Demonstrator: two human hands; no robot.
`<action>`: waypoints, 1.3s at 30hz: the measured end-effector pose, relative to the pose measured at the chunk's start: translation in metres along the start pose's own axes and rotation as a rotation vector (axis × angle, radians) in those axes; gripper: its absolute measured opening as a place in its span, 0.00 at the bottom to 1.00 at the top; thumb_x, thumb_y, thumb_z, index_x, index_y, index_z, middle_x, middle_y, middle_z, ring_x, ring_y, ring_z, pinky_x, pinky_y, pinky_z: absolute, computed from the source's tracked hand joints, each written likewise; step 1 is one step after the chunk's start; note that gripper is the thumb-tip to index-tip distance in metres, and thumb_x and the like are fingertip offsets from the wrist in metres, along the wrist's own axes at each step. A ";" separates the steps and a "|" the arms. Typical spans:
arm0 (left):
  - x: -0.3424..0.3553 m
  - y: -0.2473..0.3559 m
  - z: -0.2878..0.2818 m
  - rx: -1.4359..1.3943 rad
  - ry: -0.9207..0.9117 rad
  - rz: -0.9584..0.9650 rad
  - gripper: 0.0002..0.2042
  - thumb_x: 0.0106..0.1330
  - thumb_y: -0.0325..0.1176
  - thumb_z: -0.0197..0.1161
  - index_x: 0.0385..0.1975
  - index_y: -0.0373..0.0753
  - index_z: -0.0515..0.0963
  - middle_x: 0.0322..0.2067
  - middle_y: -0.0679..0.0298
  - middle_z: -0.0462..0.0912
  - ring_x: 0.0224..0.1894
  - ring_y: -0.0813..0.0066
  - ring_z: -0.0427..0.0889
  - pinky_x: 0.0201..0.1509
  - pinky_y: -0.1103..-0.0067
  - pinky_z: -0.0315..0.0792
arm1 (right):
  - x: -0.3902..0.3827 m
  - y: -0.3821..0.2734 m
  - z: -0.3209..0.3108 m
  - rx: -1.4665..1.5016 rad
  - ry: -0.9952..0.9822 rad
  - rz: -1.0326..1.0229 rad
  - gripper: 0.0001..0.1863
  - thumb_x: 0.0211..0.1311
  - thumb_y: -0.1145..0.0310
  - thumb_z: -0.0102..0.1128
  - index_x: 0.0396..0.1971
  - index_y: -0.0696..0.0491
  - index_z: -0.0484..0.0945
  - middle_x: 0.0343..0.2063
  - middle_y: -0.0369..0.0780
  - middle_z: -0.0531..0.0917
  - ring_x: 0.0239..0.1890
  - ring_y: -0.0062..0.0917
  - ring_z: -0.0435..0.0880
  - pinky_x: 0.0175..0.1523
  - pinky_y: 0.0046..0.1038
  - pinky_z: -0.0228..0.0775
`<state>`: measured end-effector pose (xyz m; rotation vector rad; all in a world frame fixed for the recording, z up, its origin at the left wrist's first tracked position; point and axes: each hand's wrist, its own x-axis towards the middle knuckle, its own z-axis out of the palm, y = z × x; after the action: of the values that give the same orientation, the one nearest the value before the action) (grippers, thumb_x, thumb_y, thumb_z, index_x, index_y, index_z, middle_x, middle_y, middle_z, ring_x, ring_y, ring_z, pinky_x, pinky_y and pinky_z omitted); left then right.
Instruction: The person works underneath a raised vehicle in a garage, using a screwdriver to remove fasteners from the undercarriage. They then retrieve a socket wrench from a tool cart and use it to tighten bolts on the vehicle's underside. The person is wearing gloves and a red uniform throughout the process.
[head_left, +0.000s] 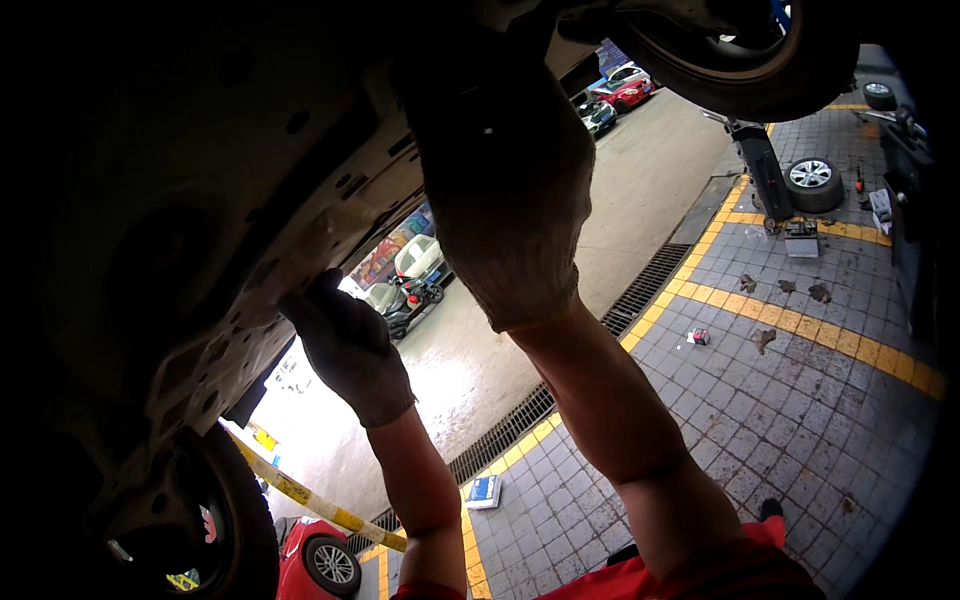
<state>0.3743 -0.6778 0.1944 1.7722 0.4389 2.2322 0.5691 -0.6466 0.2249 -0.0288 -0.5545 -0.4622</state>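
Note:
The underside of a raised car (pixel 320 225) spreads over the upper left, much of it in deep shadow. My left hand (pixel 350 345), in a knitted work glove, is up against its pale, holed metal panel (pixel 215 365). The fingers of that hand are curled, and what they hold, if anything, is lost in the dark. Higher and closer to me, my gloved right hand (pixel 515 205) reaches up beneath the car. Its fingers disappear into the shadow, so neither their pose nor anything in them can be made out.
Car wheels hang at the top right (pixel 750 85) and lower left (pixel 235 520). A lift post base (pixel 762 170), a loose wheel (pixel 814 185) and a battery-like box (pixel 801 240) stand to the right. A drain grate (pixel 650 290) crosses the floor; a blue-white box (pixel 484 492) lies below.

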 end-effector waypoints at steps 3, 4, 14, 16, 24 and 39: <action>0.003 -0.002 -0.004 -0.022 -0.014 0.007 0.31 0.84 0.60 0.46 0.44 0.33 0.82 0.15 0.76 0.58 0.12 0.87 0.48 0.14 0.83 0.45 | -0.001 -0.003 -0.001 0.022 -0.024 0.034 0.07 0.70 0.76 0.65 0.46 0.56 0.85 0.41 0.42 0.87 0.39 0.31 0.87 0.41 0.26 0.82; 0.002 -0.002 -0.001 -0.022 -0.001 0.007 0.31 0.84 0.59 0.45 0.44 0.32 0.82 0.15 0.76 0.58 0.12 0.86 0.48 0.14 0.83 0.45 | -0.001 0.002 0.000 -0.045 -0.011 -0.055 0.10 0.69 0.76 0.66 0.49 0.56 0.85 0.42 0.44 0.87 0.40 0.31 0.88 0.42 0.25 0.84; 0.005 -0.034 -0.031 0.752 -0.021 0.642 0.21 0.86 0.47 0.49 0.56 0.33 0.77 0.41 0.60 0.88 0.22 0.86 0.70 0.23 0.89 0.63 | -0.004 -0.001 0.005 0.003 -0.011 0.131 0.16 0.61 0.74 0.73 0.50 0.54 0.84 0.43 0.45 0.87 0.40 0.36 0.90 0.40 0.31 0.85; 0.006 -0.028 -0.021 0.901 -0.013 0.740 0.22 0.85 0.46 0.50 0.60 0.32 0.75 0.44 0.57 0.87 0.27 0.82 0.75 0.27 0.87 0.68 | 0.005 -0.009 -0.007 -0.077 -0.117 0.215 0.14 0.63 0.73 0.71 0.48 0.54 0.84 0.44 0.45 0.87 0.40 0.37 0.89 0.42 0.31 0.86; 0.003 -0.022 -0.027 1.063 -0.038 0.781 0.29 0.80 0.51 0.55 0.65 0.29 0.71 0.48 0.52 0.85 0.41 0.68 0.86 0.45 0.74 0.78 | 0.014 -0.016 -0.012 0.067 -0.258 0.230 0.13 0.70 0.73 0.60 0.50 0.61 0.80 0.44 0.47 0.86 0.42 0.36 0.86 0.43 0.33 0.83; -0.009 0.005 0.011 -0.070 -0.031 0.008 0.28 0.82 0.61 0.49 0.43 0.40 0.84 0.15 0.77 0.57 0.14 0.86 0.49 0.17 0.82 0.43 | 0.003 0.024 0.007 -0.070 0.047 -0.396 0.09 0.62 0.80 0.67 0.42 0.62 0.84 0.40 0.48 0.87 0.42 0.40 0.87 0.47 0.38 0.81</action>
<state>0.3868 -0.6852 0.1901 1.7732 0.3441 2.1944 0.5787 -0.6254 0.2346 0.0256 -0.4981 -0.8659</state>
